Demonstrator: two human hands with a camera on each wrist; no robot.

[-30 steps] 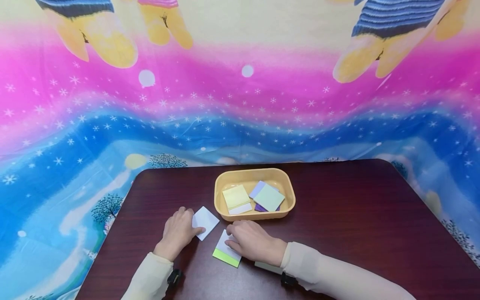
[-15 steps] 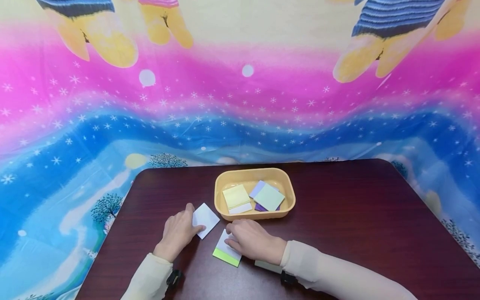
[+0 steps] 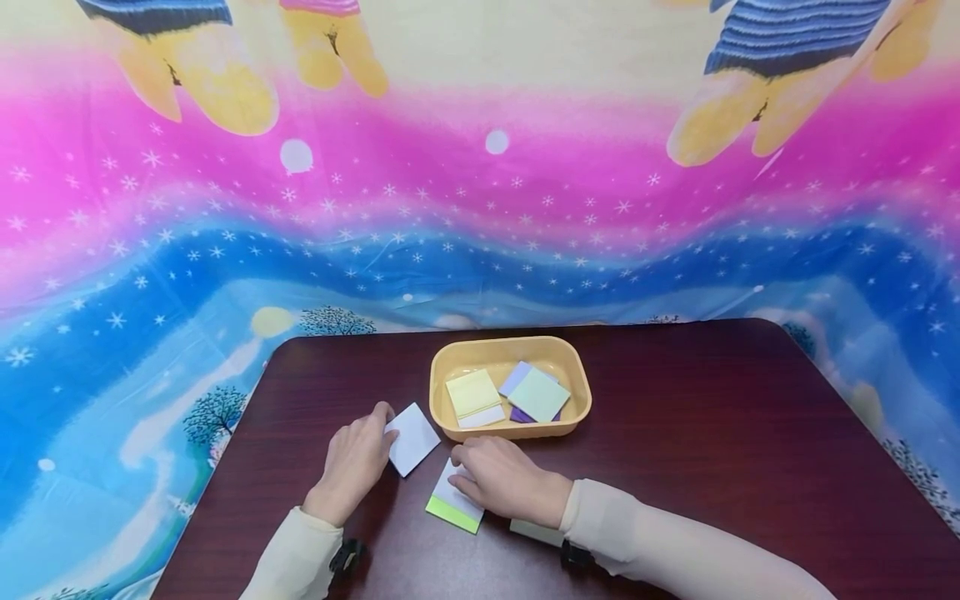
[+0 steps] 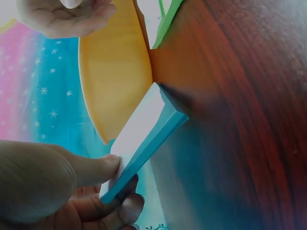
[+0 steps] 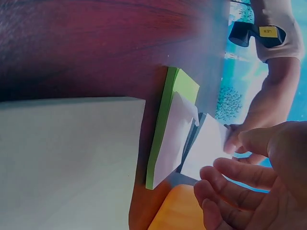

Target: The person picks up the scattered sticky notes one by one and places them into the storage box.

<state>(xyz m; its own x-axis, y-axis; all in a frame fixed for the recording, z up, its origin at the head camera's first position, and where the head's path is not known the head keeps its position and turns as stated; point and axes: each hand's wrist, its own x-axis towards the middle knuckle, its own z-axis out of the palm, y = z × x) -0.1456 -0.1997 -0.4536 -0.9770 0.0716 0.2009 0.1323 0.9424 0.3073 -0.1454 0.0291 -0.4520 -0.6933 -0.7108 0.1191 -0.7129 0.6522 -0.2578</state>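
My left hand [image 3: 348, 467] pinches one corner of a square sticky note pad [image 3: 415, 442], thumb on its white top and fingers underneath. In the left wrist view the pad [image 4: 139, 129] shows a blue side and sits tilted. Over a bright green sticky note pad [image 3: 453, 513] with a white sheet across most of its top, my right hand [image 3: 510, 483] hovers with loosely bent fingers. The right wrist view shows nothing between the fingers and thumb of that hand [image 5: 259, 177]; the green pad [image 5: 165, 139] lies beside it.
Just beyond both hands stands a yellow plastic tray [image 3: 436, 383]. Inside are a pale yellow pad [image 3: 472, 392] and a pale green pad [image 3: 540, 394] over purple ones. A pale grey-green pad [image 3: 534, 533] lies partly under the right forearm. A printed cloth backdrop [image 3: 480, 242] hangs behind the table.
The left thumb has slid back from the pad's top toward its left corner. That pad has shifted slightly up and right. My right hand has stayed nearly still.
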